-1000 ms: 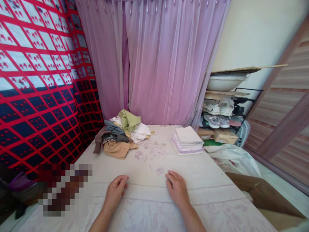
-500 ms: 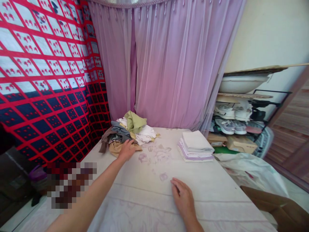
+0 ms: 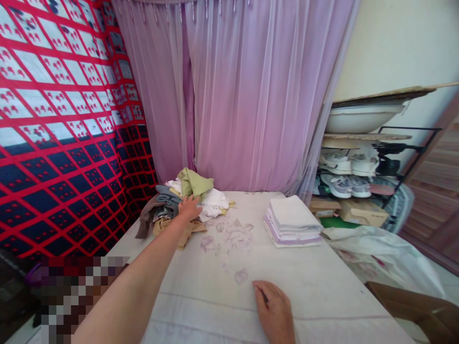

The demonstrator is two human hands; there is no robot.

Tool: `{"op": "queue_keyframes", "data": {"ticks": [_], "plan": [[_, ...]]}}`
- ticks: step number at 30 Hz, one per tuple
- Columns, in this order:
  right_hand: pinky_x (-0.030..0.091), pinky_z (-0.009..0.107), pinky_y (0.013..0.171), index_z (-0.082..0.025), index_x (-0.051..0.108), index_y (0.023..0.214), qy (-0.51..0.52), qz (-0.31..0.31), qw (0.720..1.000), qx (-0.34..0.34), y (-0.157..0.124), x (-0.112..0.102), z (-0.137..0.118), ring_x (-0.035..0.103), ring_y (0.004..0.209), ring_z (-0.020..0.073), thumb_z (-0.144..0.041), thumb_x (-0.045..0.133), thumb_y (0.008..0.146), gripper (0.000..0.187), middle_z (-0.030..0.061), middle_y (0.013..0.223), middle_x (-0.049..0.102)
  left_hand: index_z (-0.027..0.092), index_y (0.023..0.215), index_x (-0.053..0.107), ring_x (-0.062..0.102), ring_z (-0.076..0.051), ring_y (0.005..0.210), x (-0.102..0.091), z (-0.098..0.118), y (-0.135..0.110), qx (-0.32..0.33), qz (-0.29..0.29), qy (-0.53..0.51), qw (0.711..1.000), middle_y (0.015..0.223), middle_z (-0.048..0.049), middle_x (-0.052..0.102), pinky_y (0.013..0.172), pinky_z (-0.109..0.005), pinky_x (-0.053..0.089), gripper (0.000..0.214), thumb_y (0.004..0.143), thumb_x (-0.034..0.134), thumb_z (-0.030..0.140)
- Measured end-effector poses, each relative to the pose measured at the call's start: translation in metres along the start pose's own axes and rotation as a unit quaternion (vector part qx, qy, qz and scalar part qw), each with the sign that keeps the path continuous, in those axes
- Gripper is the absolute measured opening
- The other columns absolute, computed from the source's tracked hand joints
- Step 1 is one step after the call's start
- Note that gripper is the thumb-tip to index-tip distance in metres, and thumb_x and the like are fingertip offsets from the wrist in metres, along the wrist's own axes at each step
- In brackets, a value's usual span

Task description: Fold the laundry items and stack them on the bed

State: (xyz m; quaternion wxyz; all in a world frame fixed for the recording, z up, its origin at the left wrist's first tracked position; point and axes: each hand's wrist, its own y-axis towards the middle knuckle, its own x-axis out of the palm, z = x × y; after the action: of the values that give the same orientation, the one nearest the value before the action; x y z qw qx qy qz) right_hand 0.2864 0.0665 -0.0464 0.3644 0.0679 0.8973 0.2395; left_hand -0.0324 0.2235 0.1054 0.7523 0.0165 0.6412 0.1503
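Note:
A heap of loose clothes (image 3: 168,195) lies at the far left of the floral-covered surface (image 3: 234,260). My left hand (image 3: 190,209) reaches onto it, fingers spread, touching the heap between a green garment (image 3: 195,183) and a grey one (image 3: 173,195). A white garment (image 3: 214,203) is just right of the fingertips, and a tan garment (image 3: 195,230) sticks out below the wrist. Over the near part of the surface is my right hand (image 3: 275,308), its fingers loosely curled together with nothing visible in them. Folded white and lilac cloths (image 3: 292,220) form a neat stack at the right.
Purple curtains (image 3: 247,105) hang behind the surface, and a red-and-navy patterned cloth (image 3: 64,138) hangs at the left. Along the right side stand a rack with shoes (image 3: 344,186), a plastic sheet (image 3: 380,253) and a cardboard box (image 3: 412,306).
My left hand has moved up over the heap, from the tan garment toward the green one. The tan garment's edge has shifted. My right hand sits slightly lower in view.

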Motion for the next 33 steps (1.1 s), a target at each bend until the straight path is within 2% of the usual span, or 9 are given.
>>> {"op": "queue_keyframes", "data": {"ticks": [5,9,14,18,21,25,28,30,33], "plan": [[0.050,0.041,0.085,-0.025,0.073,0.083,0.026,-0.001,0.999,0.018,0.002,-0.003,-0.005,0.067,0.085,0.0232,-0.033,0.044,0.084,0.029,0.0042,0.087,0.073,0.023,0.130,0.055,0.038,-0.029,0.131,-0.006,0.025,-0.024,0.052,0.073,-0.032,0.995,0.138,-0.0106,0.051,0.106,-0.045,0.024,0.044,0.087,0.048,0.028],[0.051,0.039,0.086,-0.023,0.073,0.086,0.091,0.020,0.994,0.064,0.002,-0.002,0.001,0.067,0.087,0.0233,-0.040,0.046,0.082,0.032,0.0060,0.091,0.073,0.025,0.105,0.067,0.053,-0.021,0.110,-0.005,0.060,-0.065,0.190,0.085,-0.112,0.972,0.108,-0.0046,0.068,0.101,-0.035,0.029,0.024,0.085,0.054,0.031],[0.049,0.038,0.090,-0.015,0.069,0.099,0.183,0.147,0.954,0.185,0.003,0.000,0.013,0.064,0.099,0.0252,-0.051,0.047,0.078,0.047,0.0113,0.106,0.071,0.019,0.081,0.061,0.055,-0.014,0.074,0.006,0.093,-0.116,0.250,-0.057,-0.279,0.925,0.076,0.0026,0.062,0.071,-0.023,0.039,0.013,0.078,0.060,0.033],[0.048,0.036,0.090,-0.015,0.068,0.103,0.205,0.157,0.942,0.217,0.005,-0.001,0.012,0.062,0.102,0.0254,-0.054,0.048,0.076,0.052,0.0118,0.110,0.069,0.020,0.088,0.061,0.052,-0.012,0.069,0.011,0.088,-0.134,0.278,-0.169,-0.273,0.906,0.072,0.0055,0.058,0.062,-0.019,0.036,0.018,0.073,0.063,0.031],[0.050,0.035,0.086,-0.014,0.067,0.105,0.210,0.151,0.940,0.223,0.006,-0.002,0.008,0.063,0.098,0.0248,-0.055,0.049,0.075,0.054,0.0122,0.109,0.069,0.022,0.097,0.062,0.055,-0.015,0.072,0.009,0.072,-0.131,0.255,-0.176,-0.242,0.919,0.077,0.0034,0.061,0.063,-0.021,0.036,0.026,0.072,0.061,0.026],[0.051,0.035,0.082,-0.015,0.067,0.106,0.205,0.131,0.948,0.207,0.006,0.001,0.009,0.064,0.093,0.0239,-0.053,0.048,0.076,0.051,0.0122,0.107,0.069,0.020,0.074,0.061,0.056,-0.017,0.078,0.010,0.052,-0.130,0.247,-0.173,-0.228,0.926,0.076,-0.0002,0.061,0.070,-0.023,0.038,0.007,0.068,0.057,0.018],[0.051,0.037,0.084,-0.015,0.065,0.109,0.182,0.112,0.959,0.184,0.005,0.006,0.011,0.064,0.095,0.0238,-0.050,0.046,0.079,0.049,0.0124,0.108,0.068,0.018,0.074,0.057,0.056,-0.017,0.080,0.017,0.049,-0.143,0.244,-0.178,-0.273,0.913,0.079,-0.0012,0.061,0.071,-0.023,0.040,0.005,0.070,0.054,0.020],[0.049,0.040,0.089,-0.016,0.062,0.114,0.155,0.101,0.971,0.151,0.005,0.009,0.010,0.062,0.100,0.0248,-0.048,0.047,0.079,0.049,0.0128,0.111,0.066,0.018,0.076,0.053,0.055,-0.014,0.071,0.024,0.052,-0.157,0.193,-0.202,-0.379,0.882,0.076,-0.0001,0.058,0.064,-0.022,0.041,0.010,0.073,0.054,0.027],[0.043,0.045,0.099,-0.016,0.052,0.128,0.097,0.099,0.988,0.066,0.005,0.011,0.006,0.053,0.117,0.0271,-0.043,0.054,0.077,0.057,0.0147,0.127,0.057,0.020,0.076,0.045,0.048,-0.010,0.059,0.035,0.060,-0.180,0.078,-0.201,-0.562,0.799,0.068,0.0038,0.052,0.055,-0.020,0.039,0.027,0.072,0.061,0.042]]}}
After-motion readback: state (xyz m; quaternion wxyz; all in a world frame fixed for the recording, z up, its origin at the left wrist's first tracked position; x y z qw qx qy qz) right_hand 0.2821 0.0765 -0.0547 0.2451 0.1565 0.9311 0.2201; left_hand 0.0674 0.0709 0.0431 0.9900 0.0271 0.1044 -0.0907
